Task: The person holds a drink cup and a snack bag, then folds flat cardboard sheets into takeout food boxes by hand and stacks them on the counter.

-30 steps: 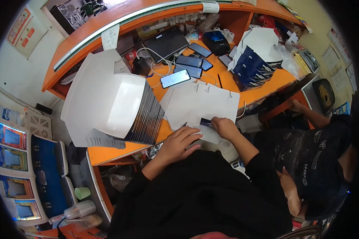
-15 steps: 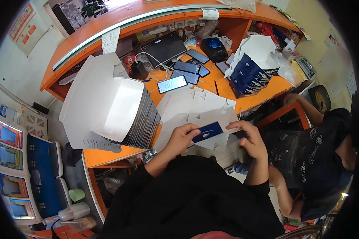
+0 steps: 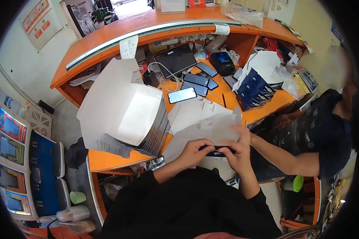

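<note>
Left hand: your thumb and forefinger pinch the blue piece, just below the frame's centre.
Right hand: your thumb and a finger close on its right end, probably so 2 grips keep it steady; the upper fingers blur.
White sheet: lies on the desk above your hands, probably for easy reach.
Stack: cartons nested left of centre, likely to save room.
Blue piece: 0.5 s ago its face showed broad and your right hand was off it; now it's nearly edge-on.
Co-worker's forearm: newly reaching from the right; its hand is unclear.
</note>
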`<state>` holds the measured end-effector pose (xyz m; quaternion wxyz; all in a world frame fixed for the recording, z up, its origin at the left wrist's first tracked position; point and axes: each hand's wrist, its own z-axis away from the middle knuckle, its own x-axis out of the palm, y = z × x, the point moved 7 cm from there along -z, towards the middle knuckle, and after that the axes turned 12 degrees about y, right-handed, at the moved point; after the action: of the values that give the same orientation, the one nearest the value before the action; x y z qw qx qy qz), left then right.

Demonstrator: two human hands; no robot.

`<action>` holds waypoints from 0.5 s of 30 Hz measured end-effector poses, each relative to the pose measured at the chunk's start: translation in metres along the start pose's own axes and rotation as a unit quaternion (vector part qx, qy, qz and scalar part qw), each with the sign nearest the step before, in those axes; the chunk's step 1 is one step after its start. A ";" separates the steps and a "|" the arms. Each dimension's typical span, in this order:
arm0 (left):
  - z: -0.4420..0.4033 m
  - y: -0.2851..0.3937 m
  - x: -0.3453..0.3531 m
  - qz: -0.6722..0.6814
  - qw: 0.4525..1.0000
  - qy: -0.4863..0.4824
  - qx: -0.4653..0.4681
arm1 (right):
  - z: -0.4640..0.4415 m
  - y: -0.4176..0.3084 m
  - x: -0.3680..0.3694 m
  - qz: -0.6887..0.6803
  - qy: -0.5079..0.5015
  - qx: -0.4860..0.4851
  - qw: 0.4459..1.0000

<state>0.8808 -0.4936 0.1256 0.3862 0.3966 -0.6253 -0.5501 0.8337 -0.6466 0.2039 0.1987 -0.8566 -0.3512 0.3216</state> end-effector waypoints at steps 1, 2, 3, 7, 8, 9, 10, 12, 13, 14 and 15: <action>0.002 0.014 -0.001 -0.037 0.997 -0.024 0.065 | -0.003 0.010 -0.008 -0.053 0.046 0.071 0.995; 0.007 0.025 0.000 -0.074 0.988 -0.046 0.126 | -0.005 0.019 -0.016 -0.112 0.101 0.135 0.979; 0.010 0.031 0.003 -0.034 0.985 -0.089 0.142 | -0.007 0.037 -0.024 -0.198 0.140 0.249 0.938; 0.023 0.043 0.012 -0.028 0.960 -0.228 0.159 | 0.005 0.086 -0.040 -0.456 0.151 0.463 0.745; 0.022 0.033 0.012 -0.070 0.957 -0.245 0.136 | -0.005 0.061 -0.042 -0.459 0.180 0.414 0.765; 0.020 0.025 0.012 -0.111 0.952 -0.262 0.114 | -0.012 0.044 -0.045 -0.461 0.208 0.363 0.783; 0.013 0.034 0.005 -0.120 0.960 -0.199 0.157 | -0.010 0.040 -0.048 -0.431 0.249 0.297 0.815; 0.006 0.053 -0.008 -0.135 0.960 -0.070 0.236 | 0.007 0.026 -0.047 -0.323 0.229 0.174 0.902; 0.001 0.052 -0.012 -0.024 0.981 -0.037 0.190 | 0.009 0.009 -0.044 -0.264 0.216 0.111 0.934; -0.005 0.049 -0.014 0.088 0.986 -0.003 0.140 | 0.010 -0.021 -0.037 -0.214 0.147 0.006 0.966; -0.010 0.046 -0.018 0.198 0.976 0.031 0.088 | 0.009 -0.043 -0.027 -0.174 0.085 -0.122 0.973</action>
<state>0.8933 -0.4772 0.1713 0.4701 0.3145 -0.7249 -0.3932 0.7923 -0.6359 0.2327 0.1746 -0.8243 -0.5134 0.1627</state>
